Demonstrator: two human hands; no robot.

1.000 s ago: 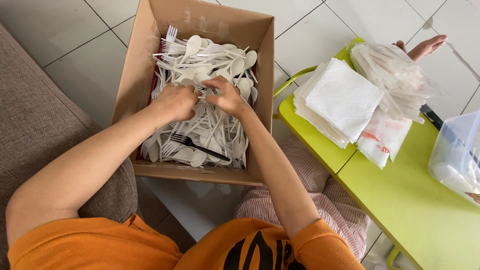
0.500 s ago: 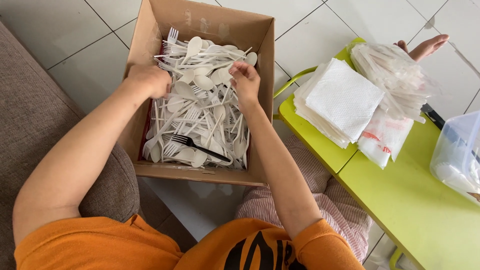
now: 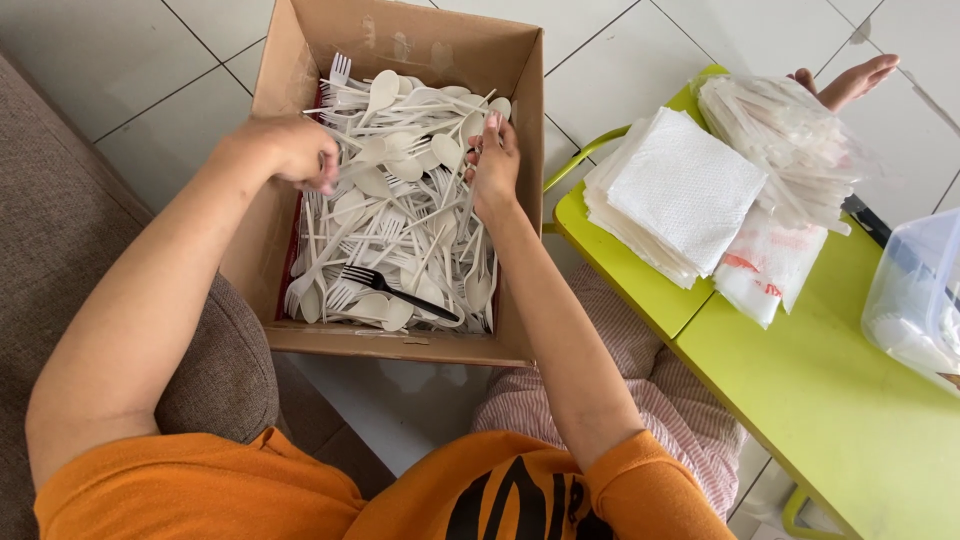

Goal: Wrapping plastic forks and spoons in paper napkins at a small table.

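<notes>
An open cardboard box (image 3: pixel 520 200) stands on the tiled floor, filled with several white plastic spoons and forks (image 3: pixel 400 230) and one black fork (image 3: pixel 385 285). My left hand (image 3: pixel 290 150) hovers over the box's left side with its fingers curled down onto the cutlery; whether it holds a piece is hidden. My right hand (image 3: pixel 493 160) is at the box's right side, its fingers pinched on a white utensil among the pile.
A lime green table (image 3: pixel 800 400) at the right holds a stack of white napkins (image 3: pixel 680 190), clear bags of packed cutlery (image 3: pixel 780 150) and a clear plastic container (image 3: pixel 920 300). Another person's hand (image 3: pixel 850 80) rests beyond the bags. A grey sofa (image 3: pixel 60 250) is at the left.
Both hands were together in the middle of the box a second ago. They have moved apart and toward the far end, left hand to the left wall, right hand to the right.
</notes>
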